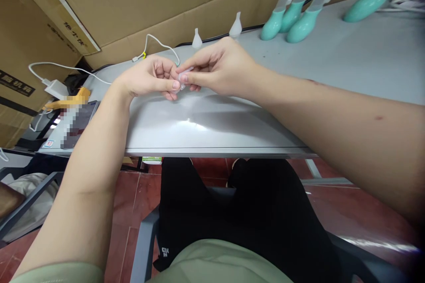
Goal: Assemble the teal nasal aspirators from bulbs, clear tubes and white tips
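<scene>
My left hand (149, 76) and my right hand (229, 67) meet just above the grey table. Between their thumbs and fingers they grip a small clear plastic piece (182, 80), most of it hidden by the fingertips. Behind the hands, two white pointed nozzle tips (197, 39) (236, 25) stand upright on the table. To the right of them are several teal bulb nasal aspirators (303, 24) with clear middles and white tips, leaning to the right.
Another teal bulb (372, 2) lies farther right beside a coiled cable. A cardboard wall (166, 0) borders the table's back. At left are a white charger (57, 89), a yellow object (79, 96) and a dark tablet-like device (83, 119). Part of another person's arm (9, 201) shows at lower left.
</scene>
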Available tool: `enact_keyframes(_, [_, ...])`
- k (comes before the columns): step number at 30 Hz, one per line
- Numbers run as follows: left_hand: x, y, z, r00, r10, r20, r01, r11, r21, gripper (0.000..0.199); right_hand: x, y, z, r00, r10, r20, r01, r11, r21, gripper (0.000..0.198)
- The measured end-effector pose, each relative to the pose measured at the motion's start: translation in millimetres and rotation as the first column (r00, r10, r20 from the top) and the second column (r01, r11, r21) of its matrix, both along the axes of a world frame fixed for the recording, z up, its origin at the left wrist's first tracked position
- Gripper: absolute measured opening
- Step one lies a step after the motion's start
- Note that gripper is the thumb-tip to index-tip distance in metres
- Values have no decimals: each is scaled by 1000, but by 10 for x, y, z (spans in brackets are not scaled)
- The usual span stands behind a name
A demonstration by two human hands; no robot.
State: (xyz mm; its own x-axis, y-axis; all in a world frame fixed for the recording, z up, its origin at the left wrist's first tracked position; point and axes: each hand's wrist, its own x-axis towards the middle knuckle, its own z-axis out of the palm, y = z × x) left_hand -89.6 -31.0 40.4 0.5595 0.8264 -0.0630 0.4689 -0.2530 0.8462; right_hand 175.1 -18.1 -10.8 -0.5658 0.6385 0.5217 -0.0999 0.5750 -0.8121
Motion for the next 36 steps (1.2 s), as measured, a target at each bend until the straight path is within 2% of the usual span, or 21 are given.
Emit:
enact_keyframes(7, [-37, 62, -1, 999, 30, -15, -30, 999, -14, 93, -2, -71, 49, 998, -62, 12, 62, 997, 47, 7])
enact_keyframes(12, [-120, 120, -62, 999, 52, 17, -50, 995, -85, 87, 8, -28, 80, 995, -97, -29, 98, 992, 73, 11])
enact_keyframes(16, [-173, 124, -66, 994, 90, 61, -84, 992, -89, 80, 57, -16, 57, 994, 39, 104, -51, 992, 116, 17])
enact_keyframes(19, [-172, 122, -40, 993, 107, 53, -104, 993, -58, 78, 47, -25, -1, 963, 136, 234, -173, 974, 147, 15])
enact_keyframes(23, [-155, 135, -19, 997, 80, -13, -81, 996, -43, 83, -28, -57, -75, 929, 160, 333, -225, 960, 168, 4])
enact_keyframes(28, [-157, 132, -13, 998, 59, -22, -60, 998, -24, 86, -55, -105, -68, 893, 144, 426, -247, 949, 197, 17])
enact_keyframes(31, [-157, 133, -9, 997, 68, -23, -69, 997, -42, 89, -29, -110, -21, 919, 124, 373, -191, 970, 149, 6])
enact_keyframes(34, [-151, 136, -15, 997, 82, -9, -83, 995, -59, 91, -20, -98, 25, 973, 59, 222, -75, 995, 64, 24])
enact_keyframes(36, [-144, 131, -28, 996, 83, 13, -82, 995, -64, 92, -34, -87, 43, 991, 3, 133, -4, 1000, 9, 29])
